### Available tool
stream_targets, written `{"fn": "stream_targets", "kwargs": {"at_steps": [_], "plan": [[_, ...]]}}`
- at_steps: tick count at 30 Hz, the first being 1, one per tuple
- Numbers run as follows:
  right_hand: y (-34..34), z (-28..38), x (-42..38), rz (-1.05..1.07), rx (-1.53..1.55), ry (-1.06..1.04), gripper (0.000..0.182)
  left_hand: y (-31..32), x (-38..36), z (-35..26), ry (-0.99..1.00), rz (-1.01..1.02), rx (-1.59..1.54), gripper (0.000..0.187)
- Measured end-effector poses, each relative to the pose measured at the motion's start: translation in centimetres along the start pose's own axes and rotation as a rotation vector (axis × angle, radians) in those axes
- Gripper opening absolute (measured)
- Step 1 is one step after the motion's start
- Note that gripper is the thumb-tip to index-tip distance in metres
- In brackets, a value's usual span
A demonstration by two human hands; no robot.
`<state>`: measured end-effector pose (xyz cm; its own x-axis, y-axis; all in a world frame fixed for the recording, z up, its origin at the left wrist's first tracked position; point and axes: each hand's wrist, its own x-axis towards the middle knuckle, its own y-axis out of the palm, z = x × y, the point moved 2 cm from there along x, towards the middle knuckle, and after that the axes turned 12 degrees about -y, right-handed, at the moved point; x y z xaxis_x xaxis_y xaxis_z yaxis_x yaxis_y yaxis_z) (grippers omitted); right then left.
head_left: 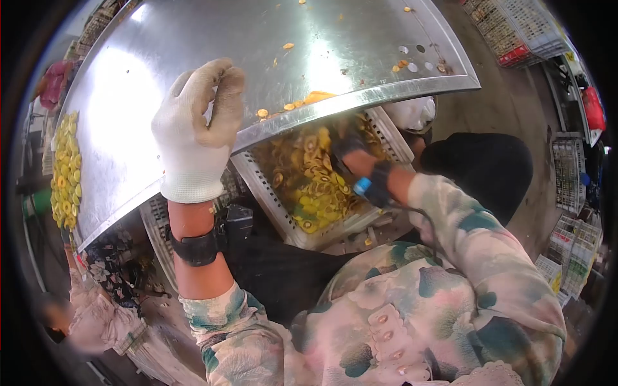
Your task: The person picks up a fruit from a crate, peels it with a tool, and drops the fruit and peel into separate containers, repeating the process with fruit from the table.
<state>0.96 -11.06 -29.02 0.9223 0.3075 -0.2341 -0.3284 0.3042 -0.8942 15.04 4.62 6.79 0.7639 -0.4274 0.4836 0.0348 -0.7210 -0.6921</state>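
Note:
My left hand (203,125), in a white knit glove, is raised over the near edge of the metal table (193,38). Its fingers curl in toward the thumb, and nothing shows between them. My right hand (349,143) looks dark and is smeared by motion. It reaches under the table's edge into a white plastic crate (270,215), among yellow-green kiwi slices (318,193). Its fingers cannot be made out. A few orange fruit pieces (318,97) lie along the table's near rim.
More slices are piled (66,170) at the table's far left edge. Another person (106,321) is at lower left. White baskets (515,32) stand at right beyond the floor. A white bag (412,114) sits beside the crate, below the table corner.

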Motion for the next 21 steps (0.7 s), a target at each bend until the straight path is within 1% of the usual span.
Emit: {"fn": "stream_targets", "kwargs": {"at_steps": [1, 2, 5, 6, 8, 9, 10, 12, 13, 14, 15, 17, 18, 21], "plan": [[-6.2, 1.6, 1.3, 0.343, 0.239, 0.093, 0.037, 0.1, -0.1, 0.2, -0.028, 0.014, 0.02, 0.014], [-7.1, 1.0, 3.1, 0.329, 0.228, 0.098, 0.035, 0.2, -0.2, 0.5, -0.053, 0.027, 0.04, 0.013], [-7.0, -1.0, 5.9, 0.035, 0.202, 0.066, 0.03, 0.6, -0.4, 1.8, -0.026, 0.066, 0.117, 0.013], [-7.0, -1.4, 5.8, -0.083, 0.199, 0.011, 0.028, 0.4, -0.4, 1.9, -0.029, 0.065, 0.116, 0.013], [-6.9, -1.3, 4.4, -0.319, 0.152, -0.182, 0.026, 0.0, -0.5, 2.2, -0.051, 0.074, 0.173, 0.012], [-7.6, -0.4, 3.2, -0.403, 0.11, -0.265, 0.026, -0.1, -0.4, 2.4, -0.058, 0.064, 0.167, 0.012], [-8.1, 0.6, 2.2, -0.395, 0.104, -0.269, 0.026, -0.2, -0.5, 2.5, -0.047, 0.037, 0.134, 0.012], [-9.7, 5.4, -0.8, -0.086, -0.329, -0.024, 0.034, -0.7, -0.7, 2.8, -0.033, 0.018, 0.104, 0.012], [-6.4, 5.2, -0.8, -0.124, 0.035, 0.23, 0.043, -0.8, -0.8, 2.6, -0.061, 0.062, 0.131, 0.015], [-3.3, 4.8, -0.4, -0.163, 0.401, 0.474, 0.058, -1.0, -0.7, 2.4, -0.086, 0.099, 0.161, 0.018], [-3.6, 5.2, 0.3, -0.175, 0.395, 0.465, 0.058, -1.1, -0.6, 2.4, -0.079, 0.086, 0.166, 0.018], [-3.7, 5.9, 2.0, 0.052, 0.466, 0.497, 0.062, -1.0, -0.7, 2.6, -0.028, 0.077, 0.188, 0.018], [-3.6, 5.7, 2.8, 0.103, 0.459, 0.438, 0.062, -1.0, -0.7, 2.7, -0.02, 0.058, 0.198, 0.018], [-3.8, 4.6, 3.6, 0.165, 0.41, 0.228, 0.063, -0.4, -0.5, 3.3, -0.07, 0.094, 0.211, 0.017]]}}
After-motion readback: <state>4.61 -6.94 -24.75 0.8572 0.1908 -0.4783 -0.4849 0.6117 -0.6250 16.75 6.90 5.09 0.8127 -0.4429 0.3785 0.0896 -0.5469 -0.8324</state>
